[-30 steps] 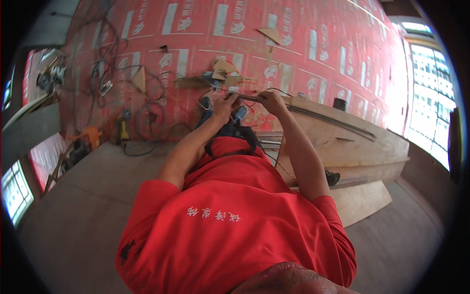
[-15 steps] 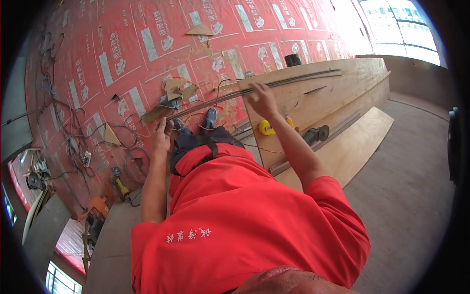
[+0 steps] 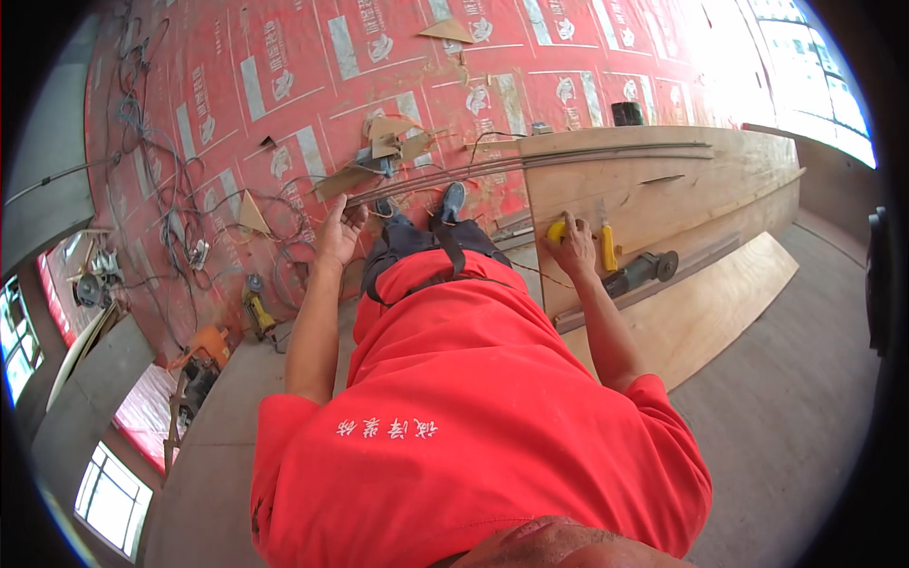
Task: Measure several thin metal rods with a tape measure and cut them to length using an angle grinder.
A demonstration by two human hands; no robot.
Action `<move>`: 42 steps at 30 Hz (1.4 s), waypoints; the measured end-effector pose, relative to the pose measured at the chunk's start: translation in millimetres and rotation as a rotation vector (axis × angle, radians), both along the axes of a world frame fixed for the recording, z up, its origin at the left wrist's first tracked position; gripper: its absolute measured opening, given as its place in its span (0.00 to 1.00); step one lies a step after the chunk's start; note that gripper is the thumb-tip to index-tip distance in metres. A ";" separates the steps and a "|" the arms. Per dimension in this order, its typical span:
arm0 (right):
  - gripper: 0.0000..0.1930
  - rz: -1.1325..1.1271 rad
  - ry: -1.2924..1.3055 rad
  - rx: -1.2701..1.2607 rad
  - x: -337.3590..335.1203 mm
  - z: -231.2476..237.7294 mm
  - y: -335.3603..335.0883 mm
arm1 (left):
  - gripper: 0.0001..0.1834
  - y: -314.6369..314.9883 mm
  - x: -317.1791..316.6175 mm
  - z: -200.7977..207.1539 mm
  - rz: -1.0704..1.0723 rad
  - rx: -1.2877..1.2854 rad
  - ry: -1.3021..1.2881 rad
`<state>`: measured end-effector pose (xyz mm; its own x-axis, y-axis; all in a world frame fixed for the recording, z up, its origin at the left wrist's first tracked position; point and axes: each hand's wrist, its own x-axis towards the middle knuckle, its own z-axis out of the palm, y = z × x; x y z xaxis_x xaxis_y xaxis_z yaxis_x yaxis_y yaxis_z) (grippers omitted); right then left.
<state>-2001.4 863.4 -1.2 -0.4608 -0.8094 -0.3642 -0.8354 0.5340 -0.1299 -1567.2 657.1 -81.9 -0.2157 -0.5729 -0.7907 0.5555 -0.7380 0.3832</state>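
R hand (image 3: 573, 248) is wrapped over a yellow tape measure (image 3: 556, 231) near the L edge of the plywood bench (image 3: 748, 180), fingers curled on it so only part of the yellow shows. L hand (image 3: 341, 232) is off the bench, right at the L ends of some long thin strips (image 3: 436, 177), fingers loosely spread; can't tell if it's actually gripping them. Strips run along the bench's far edge, then stick way out past the far L corner. Bench is kinda busy tbh: yellow-handled knife (image 3: 608, 248) just R of the R hand, then an angle grinder (image 3: 639, 273) by the near edge, so both crowd that side. Thin dark sliver (image 3: 663, 178) sits b/w the strips and the grinder. Dark can (image 3: 626, 114) stands just past the far edge, & a loose plywood board (image 3: 701, 308) lies along the near edge. Floor's a mess too: wood offcuts (image 3: 386, 147) on the red sheeting (image 3: 312, 85) beyond the overhanging strips, tangled cables (image 3: 170, 189) over by the sheeting's L edge, plus a yellow power tool (image 3: 256, 305) near its bottom edge.
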 end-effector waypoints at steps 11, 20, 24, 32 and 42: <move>0.21 -0.650 -1.308 -0.265 34.4 77.8 -93.1 | 0.18 12.6 -83.8 122.2 -0.524 -0.634 -0.228; 0.16 -0.105 -1.410 0.051 119.5 82.8 -140.2 | 0.17 29.6 -111.4 137.5 -0.775 -0.452 -0.092; 0.26 0.190 -1.226 0.141 105.9 64.3 -143.6 | 0.17 32.1 -98.6 124.9 -0.662 -0.572 -0.222; 0.16 0.109 -0.389 0.196 -56.4 45.4 -138.1 | 0.10 -5.3 48.0 60.7 -0.196 -0.351 -0.503; 0.21 0.107 -0.136 0.127 -90.3 19.2 -141.5 | 0.15 -5.7 11.1 3.4 -0.583 -0.661 -0.965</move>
<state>-2091.7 721.9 18.0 -0.3141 -0.7948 -0.5192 -0.8677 0.4622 -0.1826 -1556.1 651.4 -78.5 -0.0700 -0.9257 -0.3716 -0.4810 -0.2950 0.8256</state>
